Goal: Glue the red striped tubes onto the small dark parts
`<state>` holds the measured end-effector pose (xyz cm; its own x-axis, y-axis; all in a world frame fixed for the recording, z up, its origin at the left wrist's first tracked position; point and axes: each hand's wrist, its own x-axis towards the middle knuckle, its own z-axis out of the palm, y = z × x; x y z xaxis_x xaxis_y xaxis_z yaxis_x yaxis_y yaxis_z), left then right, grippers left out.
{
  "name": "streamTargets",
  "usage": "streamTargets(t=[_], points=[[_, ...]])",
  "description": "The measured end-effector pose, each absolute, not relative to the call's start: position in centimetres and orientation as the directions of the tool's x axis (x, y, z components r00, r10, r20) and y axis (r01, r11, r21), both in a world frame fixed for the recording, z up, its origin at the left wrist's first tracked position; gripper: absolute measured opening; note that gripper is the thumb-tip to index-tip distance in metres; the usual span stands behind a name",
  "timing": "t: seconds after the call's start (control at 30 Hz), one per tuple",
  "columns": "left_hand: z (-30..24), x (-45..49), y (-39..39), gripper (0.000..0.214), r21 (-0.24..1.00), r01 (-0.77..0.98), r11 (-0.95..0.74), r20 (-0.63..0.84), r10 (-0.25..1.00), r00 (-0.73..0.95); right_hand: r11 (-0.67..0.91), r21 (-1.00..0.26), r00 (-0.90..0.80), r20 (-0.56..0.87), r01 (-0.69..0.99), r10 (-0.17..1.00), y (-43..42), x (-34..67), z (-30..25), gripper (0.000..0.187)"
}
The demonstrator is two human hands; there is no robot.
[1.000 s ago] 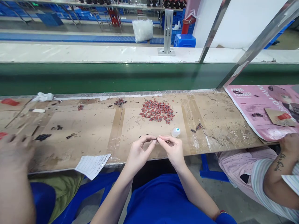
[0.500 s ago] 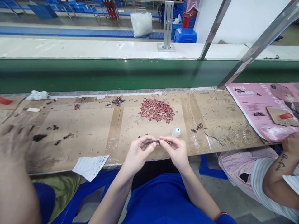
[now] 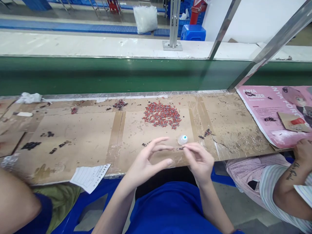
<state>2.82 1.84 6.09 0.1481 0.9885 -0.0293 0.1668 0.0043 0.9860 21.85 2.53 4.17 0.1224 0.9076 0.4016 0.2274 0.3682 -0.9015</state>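
Observation:
My left hand (image 3: 151,159) is open over the table's near edge, thumb and fingers spread with nothing between them. To its right, my right hand (image 3: 199,159) pinches a small dark part (image 3: 179,148) between thumb and fingertips; the part is too small to name exactly and points left. Just beyond the fingers stands a small clear bottle (image 3: 182,139) with a blue tip. Farther back lies a pile of small red and dark parts (image 3: 161,114). Several small dark pieces (image 3: 144,144) lie on the cardboard behind my left hand.
Cardboard (image 3: 92,130) covers the table. Small dark clusters (image 3: 207,132) and black pieces (image 3: 31,145) lie about. A paper note (image 3: 90,177) hangs over the front edge. Co-workers' arms (image 3: 17,198) are at both sides. A green strip (image 3: 109,74) and metal post (image 3: 173,29) stand behind.
My hands have parted: the left has let go and opened, while the right has moved right with the small part. The co-worker's hand at left has left the view.

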Motion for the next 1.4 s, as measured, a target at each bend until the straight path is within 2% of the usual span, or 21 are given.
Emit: streamTargets(t=[0.03, 0.1, 0.17, 0.27, 0.37, 0.4, 0.47, 0.6, 0.7, 0.77, 0.87, 1.0, 1.13, 1.27, 1.4], points=[[5.7, 1.9, 2.1, 0.054, 0.973, 0.229, -0.006, -0.019, 0.994, 0.106, 0.341, -0.9, 0.225, 0.404, 0.273, 0.887, 2.8, 22.8, 3.7, 0.008], [4.2, -0.2, 2.8, 0.048, 0.926, 0.377, -0.006, 0.034, 0.997, -0.068, 0.254, -0.896, 0.437, 0.405, 0.365, 0.803, 3.8, 24.8, 2.3, 0.011], [2.1, -2.0, 3.7, 0.034, 0.843, 0.537, 0.019, 0.077, 0.985, -0.156, 0.176, -0.882, 0.472, 0.392, 0.437, 0.79, 4.9, 26.7, 0.5, 0.024], [-1.1, -3.1, 4.6, 0.023, 0.747, 0.665, -0.013, 0.139, 0.981, -0.136, 0.212, -0.747, 0.295, 0.483, 0.63, 0.825, 6.0, 28.1, -1.8, 0.041], [-2.8, -2.6, 4.8, 0.014, 0.666, 0.74, -0.093, 0.191, 0.98, -0.049, 0.315, -0.618, 0.063, 0.511, 0.721, 0.857, 6.0, 27.5, -2.7, 0.056], [-3.1, -2.3, 4.8, 0.013, 0.641, 0.759, -0.109, 0.201, 0.979, -0.03, 0.328, -0.598, 0.019, 0.498, 0.731, 0.867, 5.9, 27.0, -2.7, 0.058], [-3.3, -1.6, 4.7, 0.014, 0.605, 0.788, -0.114, 0.209, 0.978, -0.019, 0.33, -0.591, -0.021, 0.467, 0.736, 0.884, 5.8, 26.0, -2.6, 0.05], [-3.1, -0.6, 4.6, 0.018, 0.576, 0.808, -0.124, 0.197, 0.98, 0.01, 0.327, -0.729, -0.073, 0.358, 0.602, 0.931, 6.0, 24.5, -2.4, 0.024], [-3.0, 0.1, 4.8, 0.016, 0.585, 0.797, -0.151, 0.169, 0.984, 0.062, 0.212, -0.897, -0.051, 0.209, 0.388, 0.977, 5.9, 23.7, -2.2, 0.026], [-3.0, 0.5, 4.9, 0.014, 0.602, 0.782, -0.161, 0.14, 0.986, 0.095, 0.109, -0.963, 0.013, 0.116, 0.245, 0.993, 5.6, 23.1, -2.1, 0.031], [-2.9, 0.6, 5.0, 0.011, 0.625, 0.769, -0.137, 0.111, 0.99, 0.086, 0.045, -0.998, 0.114, 0.048, 0.032, 0.992, 5.3, 22.2, -1.8, 0.033], [-2.7, 0.2, 4.7, 0.013, 0.647, 0.753, -0.122, 0.115, 0.991, 0.062, -0.01, -0.979, 0.22, -0.056, -0.205, 0.974, 5.6, 21.3, -1.7, 0.032], [-2.4, 0.2, 4.5, 0.012, 0.667, 0.735, -0.125, 0.091, 0.992, 0.086, -0.091, -0.973, 0.232, -0.141, -0.214, 0.963, 6.2, 20.4, -1.8, 0.027], [-2.3, 0.6, 4.7, 0.012, 0.675, 0.733, -0.088, 0.072, 0.996, 0.054, -0.105, -0.991, 0.177, -0.119, -0.085, 0.977, 6.3, 19.6, -1.8, 0.022], [-2.5, 0.9, 4.9, 0.011, 0.673, 0.738, -0.05, 0.054, 0.998, 0.019, -0.11, -0.994, 0.137, -0.113, -0.029, 0.984, 6.1, 19.3, -2.0, 0.024]])
